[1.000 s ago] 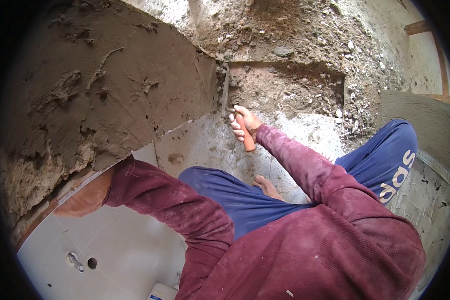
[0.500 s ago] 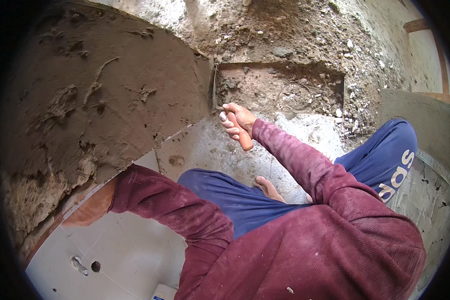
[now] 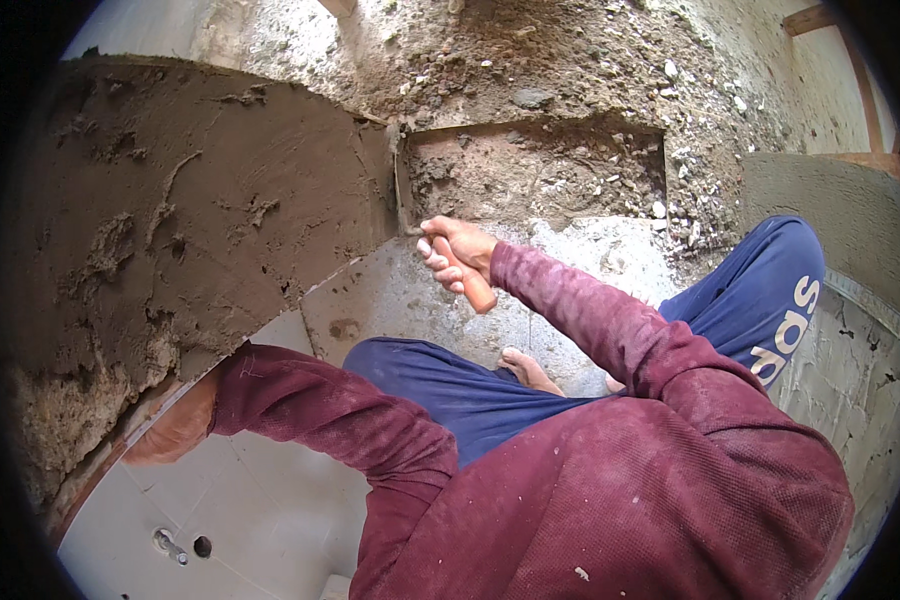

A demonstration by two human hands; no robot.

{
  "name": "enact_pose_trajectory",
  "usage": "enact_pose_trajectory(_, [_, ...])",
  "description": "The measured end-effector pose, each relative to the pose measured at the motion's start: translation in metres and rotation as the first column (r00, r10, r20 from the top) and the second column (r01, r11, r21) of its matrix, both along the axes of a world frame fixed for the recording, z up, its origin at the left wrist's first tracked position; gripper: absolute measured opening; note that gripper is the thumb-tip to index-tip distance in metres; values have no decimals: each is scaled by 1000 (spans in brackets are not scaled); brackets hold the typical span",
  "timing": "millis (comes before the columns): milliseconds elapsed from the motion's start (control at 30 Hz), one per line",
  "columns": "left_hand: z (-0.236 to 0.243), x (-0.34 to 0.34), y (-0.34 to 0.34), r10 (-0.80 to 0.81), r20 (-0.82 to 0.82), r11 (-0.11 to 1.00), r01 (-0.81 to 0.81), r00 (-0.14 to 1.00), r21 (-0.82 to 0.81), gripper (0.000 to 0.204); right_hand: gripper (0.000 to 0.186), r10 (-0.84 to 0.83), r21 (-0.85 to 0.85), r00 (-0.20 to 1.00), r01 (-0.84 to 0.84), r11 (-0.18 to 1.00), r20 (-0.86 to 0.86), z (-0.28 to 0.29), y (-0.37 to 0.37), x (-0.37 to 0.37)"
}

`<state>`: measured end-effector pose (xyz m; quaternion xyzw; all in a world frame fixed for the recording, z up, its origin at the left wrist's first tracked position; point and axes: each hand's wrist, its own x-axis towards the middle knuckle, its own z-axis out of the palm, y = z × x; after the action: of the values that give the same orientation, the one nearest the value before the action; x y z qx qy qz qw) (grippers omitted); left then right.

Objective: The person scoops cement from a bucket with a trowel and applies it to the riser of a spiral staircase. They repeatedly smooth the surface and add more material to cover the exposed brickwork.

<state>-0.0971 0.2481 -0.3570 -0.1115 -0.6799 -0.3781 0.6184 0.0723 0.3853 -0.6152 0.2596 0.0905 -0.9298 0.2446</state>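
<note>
My right hand (image 3: pixel 457 252) is closed round the orange handle of a trowel (image 3: pixel 478 292). The blade (image 3: pixel 403 190) shows nearly edge-on, along the right edge of a large slab (image 3: pixel 200 200) coated in wet grey-brown mortar. Ridges and small lumps mark the mortar, and a thin pale rim runs along the slab's lower edge. My left hand (image 3: pixel 175 430) is at that lower edge, down at the left. Its fingers are hidden behind the slab, so their grip does not show.
A rectangular recess (image 3: pixel 540 175) in rough, stony ground lies right of the blade. Pale dusty floor (image 3: pixel 370 300) stretches below it, with my bare foot (image 3: pixel 530 370) on it. White tiles (image 3: pixel 260 490) with a metal fitting (image 3: pixel 170 546) and a round hole are at lower left.
My right hand has drawn the trowel a little toward me along the slab's edge. The whole view has shifted slightly; my left hand stays at the slab's lower edge.
</note>
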Motion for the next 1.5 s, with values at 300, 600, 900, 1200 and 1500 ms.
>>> enact_pose_trajectory(300, [0, 0, 0, 74, 62, 997, -73, 995, -21, 35, 34, -21, 331, 998, 1, 944, 57, 2, 28, 60])
enact_pose_trajectory(600, [-1, 0, -9, 134, 74, 985, -124, 988, -122, 41, 38, -11, 214, 998, 24, 977, -62, -59, 32, -20])
enact_pose_trajectory(900, [4, -3, -6, 130, 126, 987, -116, 983, -115, 52, 35, -94, 168, 994, 101, 981, -51, 37, 1, -19])
enact_pose_trajectory(1200, [4, 1, -15, 159, 175, 983, -139, 972, -121, 64, 35, -66, 244, 953, 141, 960, -295, 108, -17, 46])
enact_pose_trajectory(1500, [5, 1, -20, 230, 394, 968, -169, 890, -184, 78, 38, -31, 240, 1000, 29, 970, 3, -39, 19, 22])
